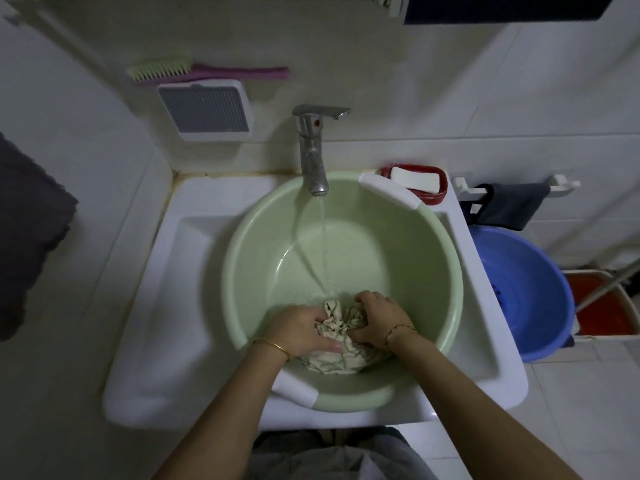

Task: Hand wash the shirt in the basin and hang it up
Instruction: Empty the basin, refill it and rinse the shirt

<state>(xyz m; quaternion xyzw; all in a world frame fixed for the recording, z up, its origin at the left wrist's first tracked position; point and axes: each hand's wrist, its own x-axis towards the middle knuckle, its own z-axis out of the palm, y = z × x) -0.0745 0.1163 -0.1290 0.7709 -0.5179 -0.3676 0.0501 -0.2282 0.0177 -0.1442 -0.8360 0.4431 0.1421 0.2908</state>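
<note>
A pale green plastic basin (pixel 426 258) sits in the white sink (pixel 194 237). A cream shirt with green stripes (pixel 337 358) lies bunched at the near side of the basin's bottom. My left hand (pixel 299 329) grips the shirt's left part, fingers curled into the cloth. My right hand (pixel 377 318) clutches the right part of the bundle. The metal tap (pixel 313 150) runs a thin stream of water into the basin just beyond the shirt.
A red soap dish with a white soap bar (pixel 415 180) stands behind the basin at the right. A blue basin (pixel 523 296) and a red bucket (pixel 602 308) sit on the floor to the right. A brush (pixel 159 69) and a washboard (pixel 204 110) hang on the wall.
</note>
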